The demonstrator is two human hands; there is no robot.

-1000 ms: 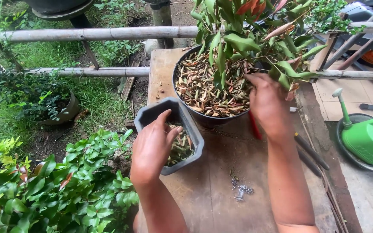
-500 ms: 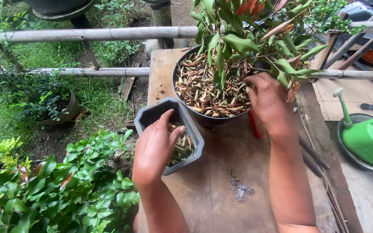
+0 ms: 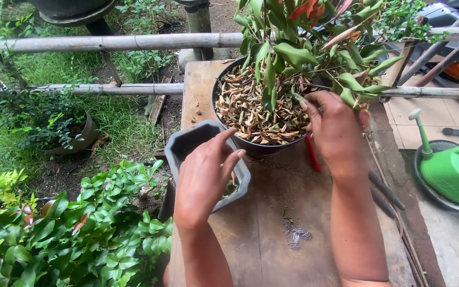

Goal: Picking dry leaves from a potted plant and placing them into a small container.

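**Head view: two hands over two pots on a garden bench**

The person stands at a worn wooden table [image 3: 272,212] set among greenery. The left hand [image 3: 205,178] hangs over a small grey rectangular pot [image 3: 184,143] near the table's left edge. Its fingers are loosely spread and slightly curled, palm down, and I can see nothing gripped in them; what lies under the palm is hidden. A few dry leaves show in the small pot beside the hand.

The right hand [image 3: 336,127] rests at the near right rim of a large round black pot [image 3: 224,122], which stands further back on the table, just behind the small pot. The fingers bend inward toward the plant's stems, the fingertips [image 3: 305,104] at the layer of dry brown leaves [image 3: 251,106] that covers the pot's surface. Whether they pinch a leaf I cannot tell. A leafy green plant [image 3: 304,48] rises from this pot, some leaves reddish.

A red-handled tool [image 3: 313,154] lies on the table just under the right wrist, partly hidden. A small heap of metal clips or wire [image 3: 297,236] sits between the forearms. To the right, on the paving, a green watering can [image 3: 452,170] stands in a dark dish. Bamboo rails [image 3: 123,41] cross behind the table, and a leafy shrub [image 3: 81,228] fills the lower left.
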